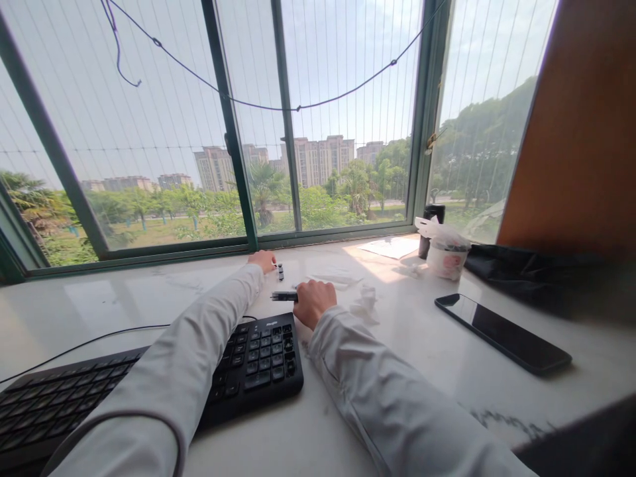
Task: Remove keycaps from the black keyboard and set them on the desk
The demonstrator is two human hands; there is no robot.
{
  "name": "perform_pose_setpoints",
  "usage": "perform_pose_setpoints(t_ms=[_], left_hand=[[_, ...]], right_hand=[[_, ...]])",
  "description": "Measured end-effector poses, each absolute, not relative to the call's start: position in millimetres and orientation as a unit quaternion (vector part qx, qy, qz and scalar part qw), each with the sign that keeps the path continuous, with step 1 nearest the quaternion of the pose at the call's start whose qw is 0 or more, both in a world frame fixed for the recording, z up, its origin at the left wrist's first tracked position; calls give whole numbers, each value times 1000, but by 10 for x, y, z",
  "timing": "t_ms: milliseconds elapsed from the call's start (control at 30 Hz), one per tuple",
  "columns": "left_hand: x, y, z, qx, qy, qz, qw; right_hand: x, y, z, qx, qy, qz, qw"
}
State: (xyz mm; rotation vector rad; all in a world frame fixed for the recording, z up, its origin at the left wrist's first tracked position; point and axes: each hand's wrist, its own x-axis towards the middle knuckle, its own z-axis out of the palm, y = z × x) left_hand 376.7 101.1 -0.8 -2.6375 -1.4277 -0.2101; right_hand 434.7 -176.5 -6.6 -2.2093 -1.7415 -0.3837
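My right hand (315, 301) is closed around a small black brush (285, 296), its bristle end pointing left, above the back right corner of a black keyboard (268, 401). Several keys in the keyboard's rightmost column look uncapped. Further back, near the window sill, my left hand (263, 260) has its fingers bent together beside a short row of small dark keycaps (281, 272). Whatever those fingertips hold, if anything, is hidden. My left sleeve covers the middle of the keyboard.
Crumpled white tissue (365, 301) lies right of my right hand. A black phone (501, 334) rests further right on the white counter (397, 371). Behind it stand a plastic-wrapped tub (447, 258), a dark bottle (434, 213) and a black bag (517, 271). A cable (99, 336) runs behind the keyboard.
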Motion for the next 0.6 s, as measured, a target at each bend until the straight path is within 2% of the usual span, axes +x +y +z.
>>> perform_pose_setpoints(t_ms=[400, 600], left_hand=[[3515, 463, 426, -892, -439, -76, 73], [2989, -413, 601, -925, -358, -121, 47]], right_hand=[[4371, -1758, -36, -772, -597, -141, 166], [4296, -1795, 28, -787, -553, -112, 250]])
